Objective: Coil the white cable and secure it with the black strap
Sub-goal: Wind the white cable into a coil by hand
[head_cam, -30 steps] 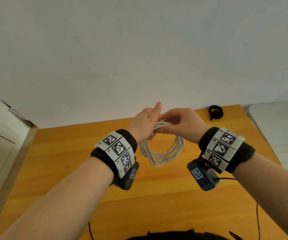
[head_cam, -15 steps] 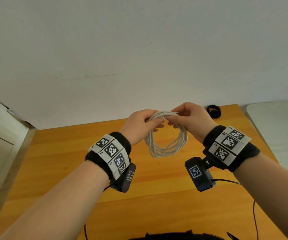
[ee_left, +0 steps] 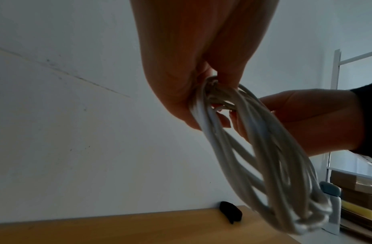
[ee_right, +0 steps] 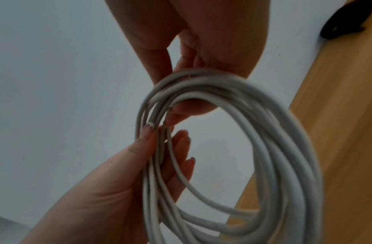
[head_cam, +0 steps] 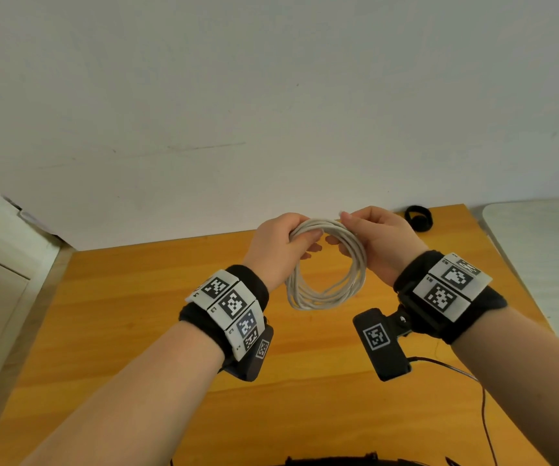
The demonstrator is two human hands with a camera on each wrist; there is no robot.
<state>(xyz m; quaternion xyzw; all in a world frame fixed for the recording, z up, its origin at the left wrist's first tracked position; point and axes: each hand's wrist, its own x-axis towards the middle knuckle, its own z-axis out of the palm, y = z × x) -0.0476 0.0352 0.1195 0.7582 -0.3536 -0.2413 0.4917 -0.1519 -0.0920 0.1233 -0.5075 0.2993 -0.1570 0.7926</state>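
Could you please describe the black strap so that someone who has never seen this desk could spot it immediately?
Start at the wooden desk and go to its far right corner, against the white wall. The strap lies there curled into a small loop. It is the only black thing at that corner, apart from the white cable held up in both hands.

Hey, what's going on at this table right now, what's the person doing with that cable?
A person is holding a coiled white cable up above the wooden table. The left hand grips the top of the loops on one side and the right hand pinches them on the other, so the coil hangs between both hands. The black strap lies untouched at the table's far edge by the wall, so the coil is not yet secured.
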